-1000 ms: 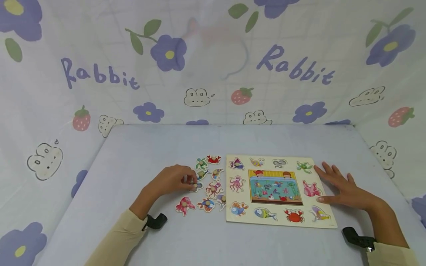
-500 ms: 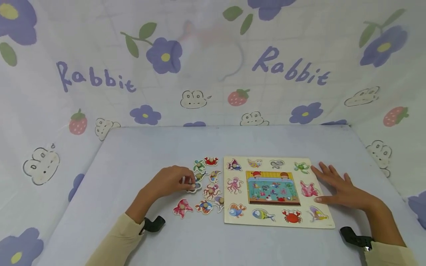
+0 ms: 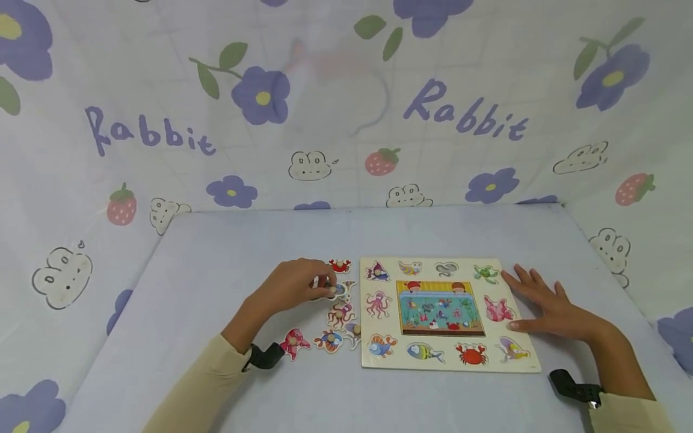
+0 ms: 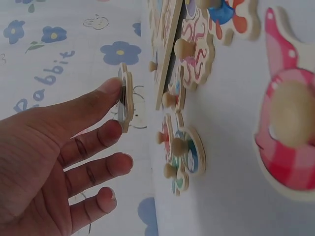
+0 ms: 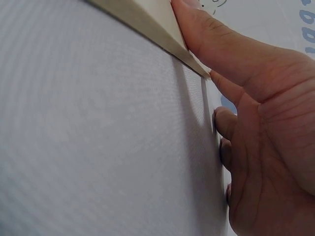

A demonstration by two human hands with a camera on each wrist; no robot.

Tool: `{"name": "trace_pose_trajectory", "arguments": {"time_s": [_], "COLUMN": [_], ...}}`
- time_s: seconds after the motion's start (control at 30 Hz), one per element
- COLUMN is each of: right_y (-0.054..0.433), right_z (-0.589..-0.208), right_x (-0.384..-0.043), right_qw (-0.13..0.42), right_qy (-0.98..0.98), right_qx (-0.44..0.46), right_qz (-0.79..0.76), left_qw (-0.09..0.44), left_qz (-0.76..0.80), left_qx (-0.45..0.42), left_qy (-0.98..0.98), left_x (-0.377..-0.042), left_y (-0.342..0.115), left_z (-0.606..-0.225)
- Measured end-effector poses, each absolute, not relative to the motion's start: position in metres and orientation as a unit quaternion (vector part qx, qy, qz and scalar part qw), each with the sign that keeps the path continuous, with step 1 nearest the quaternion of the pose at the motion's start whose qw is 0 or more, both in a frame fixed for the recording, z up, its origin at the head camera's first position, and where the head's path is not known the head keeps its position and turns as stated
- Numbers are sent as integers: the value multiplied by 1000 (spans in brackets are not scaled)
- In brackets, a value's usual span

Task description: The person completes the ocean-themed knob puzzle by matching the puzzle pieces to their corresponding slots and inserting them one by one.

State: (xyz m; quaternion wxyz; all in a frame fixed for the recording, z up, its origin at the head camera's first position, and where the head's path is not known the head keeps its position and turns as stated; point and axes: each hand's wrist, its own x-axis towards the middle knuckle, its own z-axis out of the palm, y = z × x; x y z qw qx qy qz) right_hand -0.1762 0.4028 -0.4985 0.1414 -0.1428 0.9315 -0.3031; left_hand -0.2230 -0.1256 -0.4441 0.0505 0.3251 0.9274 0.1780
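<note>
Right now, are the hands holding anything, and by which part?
The left hand pinches a flat puzzle piece from its printed face; the exact spot is hidden. The right hand touches the board, gripping nothing.

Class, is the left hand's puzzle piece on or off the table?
Off: in the left wrist view, the left hand pinches the piece clear of the table.

open lane: tabletop (image 3: 433, 234) beyond puzzle board (image 3: 387, 325); left obstacle: knobbed pieces (image 3: 340, 314); right obstacle: right hand (image 3: 551, 311) at board's edge
</note>
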Motion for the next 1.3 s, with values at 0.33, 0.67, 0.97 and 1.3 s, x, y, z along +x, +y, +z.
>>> {"name": "trace_pose_trajectory", "arguments": {"time_s": [0.33,0.67,0.97,1.3], "right_y": [404,403,406,407], "right_z": [-502,-502,-505,-502], "right_x": [-177,-174,-172,-176], "right_qw": [132,132,131,127], "right_qy": [932,930,930,931], "right_qx": [-147,-145,-145,-152], "right_qz": [-303,-312,-313,-306], "left_qw": [65,49,34,6], "left_qz": [158,158,169,170], "left_qx": [349,360,356,365], "left_qy": [922,918,919,915], "left_x": [-238,-252,-264,-279], "left_y": [-87,-55,-29,-1], "left_z": [-443,-444,-446,-445]}}
